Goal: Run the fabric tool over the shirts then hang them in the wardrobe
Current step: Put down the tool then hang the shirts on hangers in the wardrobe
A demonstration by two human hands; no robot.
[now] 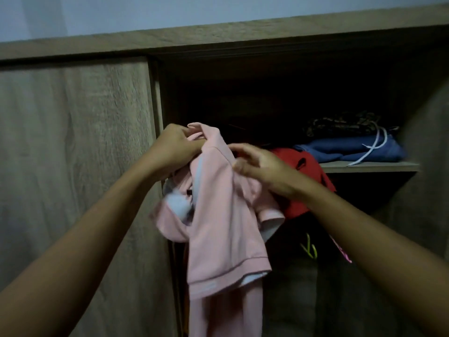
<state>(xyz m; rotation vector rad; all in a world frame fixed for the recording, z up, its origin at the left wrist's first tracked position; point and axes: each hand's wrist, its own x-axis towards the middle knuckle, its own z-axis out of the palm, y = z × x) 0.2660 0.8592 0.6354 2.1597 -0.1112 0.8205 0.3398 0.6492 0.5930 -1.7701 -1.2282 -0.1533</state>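
Two hands work at a pink shirt (218, 227) held up in front of an open wardrobe (218, 37). The left hand (173, 148) grips the bunched collar end of the shirt, fingers curled around the cloth, at the left edge of the opening. The right hand (258, 167) lies on the shirt's shoulder just beside it, fingers loosely bent; motion blur leaves it unclear whether it pinches the fabric or only touches it. The shirt hangs crumpled from the two hands, a pale lining showing at sleeve and hem. To the left, the wardrobe's wood-grain door (73, 154) is closed. A red garment (308, 164) hangs just behind the right hand, at the left end of a shelf (369, 166). Further right on that shelf lies a folded blue garment (340, 150) with a white drawstring (375, 144), and dark patterned fabric (340, 125) on top of it. Below the shelf, in shadow, a yellow-green hanger (309, 249) shows.
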